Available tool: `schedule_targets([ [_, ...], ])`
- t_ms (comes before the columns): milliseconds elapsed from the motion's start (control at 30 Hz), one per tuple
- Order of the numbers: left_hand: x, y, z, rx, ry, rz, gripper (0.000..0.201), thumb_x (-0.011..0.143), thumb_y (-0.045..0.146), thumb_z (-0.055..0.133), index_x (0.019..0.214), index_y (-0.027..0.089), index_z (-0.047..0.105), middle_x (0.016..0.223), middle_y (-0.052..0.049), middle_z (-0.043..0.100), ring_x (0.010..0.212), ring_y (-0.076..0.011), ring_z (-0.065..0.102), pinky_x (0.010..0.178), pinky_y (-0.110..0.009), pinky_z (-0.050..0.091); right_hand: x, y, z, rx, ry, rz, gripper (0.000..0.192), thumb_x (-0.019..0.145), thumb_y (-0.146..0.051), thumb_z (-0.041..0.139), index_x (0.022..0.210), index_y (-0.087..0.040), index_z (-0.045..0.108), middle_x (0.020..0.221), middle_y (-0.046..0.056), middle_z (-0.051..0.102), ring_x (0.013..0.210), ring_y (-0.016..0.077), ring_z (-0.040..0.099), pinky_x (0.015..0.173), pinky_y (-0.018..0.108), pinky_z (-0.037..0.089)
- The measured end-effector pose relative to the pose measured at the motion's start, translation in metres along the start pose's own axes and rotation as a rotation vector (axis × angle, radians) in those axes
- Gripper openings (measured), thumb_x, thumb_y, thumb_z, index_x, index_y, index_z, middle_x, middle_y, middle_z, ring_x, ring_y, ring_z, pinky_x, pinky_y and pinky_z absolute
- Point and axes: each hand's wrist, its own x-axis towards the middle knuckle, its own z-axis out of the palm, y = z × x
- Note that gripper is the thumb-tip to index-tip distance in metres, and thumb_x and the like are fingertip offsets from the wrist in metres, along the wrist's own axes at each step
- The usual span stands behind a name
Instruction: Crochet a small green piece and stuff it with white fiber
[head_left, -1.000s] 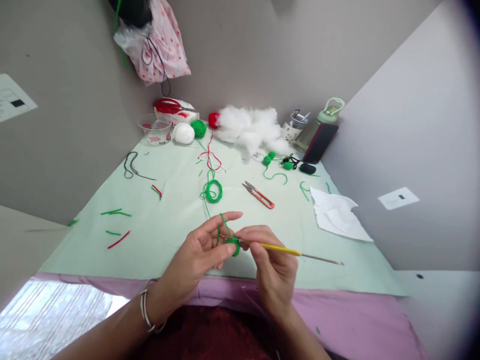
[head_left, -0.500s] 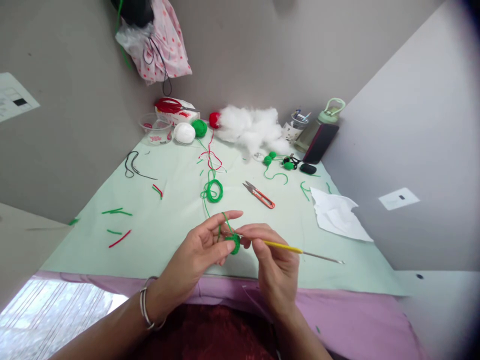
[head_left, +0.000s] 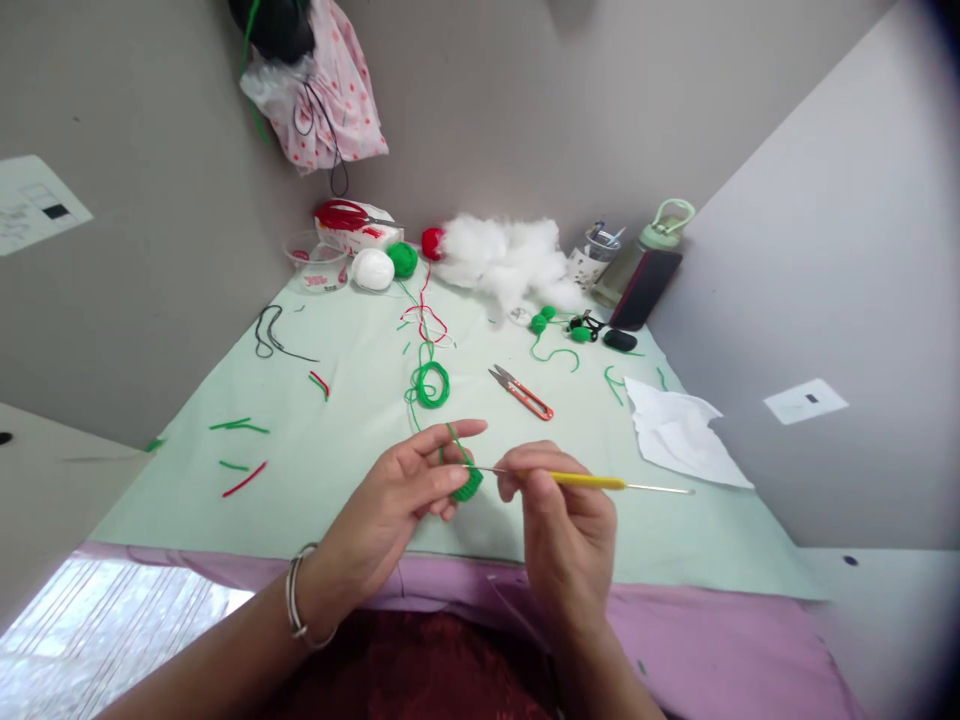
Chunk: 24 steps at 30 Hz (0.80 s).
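A: Where was the crochet piece (head_left: 468, 484)?

B: It sat just above the near edge of the green mat (head_left: 337, 470), pinched between the thumb and fingers of the left hand (head_left: 397, 500). The forefinger was stretched out, with green yarn (head_left: 452, 440) running over it.

A: And the right hand (head_left: 559, 520)?

B: It was closed on the hook (head_left: 585, 480), fingers round the yellow grip. The metal tip pointed left and reached the piece; the other end stuck out to the right.

A: Did the yarn lead anywhere?

B: It ran up the mat to a loose green coil (head_left: 429, 383), just beyond the hands.

A: What lay around them?

B: Orange snips (head_left: 523, 392) lay to the right of the coil, and a white cloth (head_left: 679, 435) farther right. Short green and red scraps (head_left: 240, 455) were scattered on the left, near a black cord (head_left: 270, 335).

A: And at the back?

B: A white ball (head_left: 373, 268), a green ball (head_left: 403, 258) and a red one (head_left: 431, 242) stood beside a heap of stuffing (head_left: 502, 260). Red scissors (head_left: 341, 215) lay on a box behind them. A bottle (head_left: 660, 235) and a phone (head_left: 643, 288) stood in the far right corner.
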Motion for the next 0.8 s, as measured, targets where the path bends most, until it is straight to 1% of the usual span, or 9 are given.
schedule_targets([
  [67, -0.002, -0.002, 0.000, 0.108, -0.005, 0.048, 0.038, 0.085, 0.027, 0.085, 0.123, 0.025, 0.081, 0.091, -0.002, 0.066, 0.078, -0.0139, 0.053, 0.068, -0.026, 0.044, 0.002, 0.000, 0.002, 0.035, -0.031, 0.036, 0.018, 0.103, -0.022, 0.064, 0.101, -0.027, 0.081, 0.092, 0.004, 0.077, 0.076, 0.0166, 0.065, 0.068, 0.031, 0.055],
  [167, -0.004, -0.005, -0.001, 0.206, -0.041, 0.083, 0.038, 0.090, 0.032, 0.082, 0.128, 0.028, 0.079, 0.097, -0.004, 0.069, 0.095, -0.0199, 0.058, 0.083, -0.031, 0.047, 0.002, 0.003, 0.002, 0.061, 0.003, 0.094, 0.016, 0.102, -0.026, 0.066, 0.098, -0.026, 0.082, 0.090, 0.004, 0.077, 0.073, 0.0153, 0.064, 0.067, 0.030, 0.054],
  [333, -0.006, -0.004, -0.006, 0.259, -0.022, 0.102, 0.035, 0.089, 0.034, 0.083, 0.124, 0.030, 0.080, 0.099, -0.002, 0.062, 0.097, -0.0191, 0.056, 0.084, -0.029, 0.047, 0.005, 0.003, -0.001, 0.212, 0.031, 0.192, 0.021, 0.103, -0.034, 0.065, 0.092, -0.023, 0.078, 0.087, 0.003, 0.075, 0.066, 0.0124, 0.063, 0.065, 0.028, 0.054],
  [433, -0.007, -0.004, -0.008, 0.291, -0.011, 0.123, 0.035, 0.090, 0.030, 0.082, 0.125, 0.031, 0.079, 0.099, -0.001, 0.061, 0.095, -0.0179, 0.057, 0.084, -0.029, 0.046, 0.005, 0.000, -0.004, 0.153, -0.009, 0.173, 0.026, 0.107, -0.031, 0.057, 0.092, -0.021, 0.076, 0.087, 0.004, 0.075, 0.069, 0.0134, 0.065, 0.068, 0.029, 0.056],
  [533, -0.008, -0.006, -0.008, 0.364, 0.006, 0.164, 0.036, 0.090, 0.025, 0.080, 0.126, 0.030, 0.078, 0.097, -0.001, 0.062, 0.091, -0.0172, 0.056, 0.085, -0.029, 0.047, -0.001, -0.003, -0.008, -0.050, -0.063, 0.051, 0.023, 0.108, -0.022, 0.053, 0.101, -0.023, 0.075, 0.092, 0.005, 0.076, 0.075, 0.0157, 0.068, 0.070, 0.032, 0.058],
  [600, -0.008, -0.008, -0.006, 0.401, 0.052, 0.205, 0.040, 0.089, 0.022, 0.081, 0.128, 0.029, 0.076, 0.094, 0.000, 0.062, 0.085, -0.0154, 0.055, 0.085, -0.029, 0.048, -0.007, -0.002, -0.010, -0.252, -0.138, -0.121, 0.023, 0.106, -0.015, 0.054, 0.112, -0.025, 0.074, 0.098, 0.006, 0.078, 0.084, 0.0184, 0.072, 0.074, 0.034, 0.061],
  [667, -0.007, -0.011, -0.004, 0.343, 0.083, 0.205, 0.049, 0.087, 0.022, 0.084, 0.134, 0.028, 0.072, 0.093, 0.001, 0.063, 0.077, -0.0126, 0.054, 0.078, -0.026, 0.049, -0.014, 0.001, -0.010, -0.475, -0.202, -0.331, 0.030, 0.102, -0.011, 0.058, 0.123, -0.027, 0.073, 0.105, 0.009, 0.079, 0.094, 0.0219, 0.074, 0.076, 0.037, 0.063],
  [733, -0.006, -0.012, -0.002, 0.182, 0.056, 0.117, 0.057, 0.085, 0.025, 0.087, 0.139, 0.027, 0.068, 0.089, 0.003, 0.061, 0.065, -0.0085, 0.050, 0.063, -0.022, 0.047, -0.018, 0.005, -0.010, -0.629, -0.208, -0.487, 0.038, 0.100, -0.010, 0.062, 0.131, -0.029, 0.071, 0.111, 0.011, 0.078, 0.098, 0.0242, 0.074, 0.076, 0.038, 0.064],
  [800, -0.004, -0.010, -0.001, 0.007, -0.008, -0.020, 0.055, 0.085, 0.027, 0.087, 0.137, 0.023, 0.069, 0.080, 0.006, 0.057, 0.053, -0.0033, 0.038, 0.051, -0.017, 0.039, -0.019, 0.007, -0.008, -0.619, -0.164, -0.508, 0.040, 0.100, -0.010, 0.063, 0.133, -0.030, 0.072, 0.112, 0.011, 0.077, 0.098, 0.0241, 0.074, 0.074, 0.037, 0.063],
])
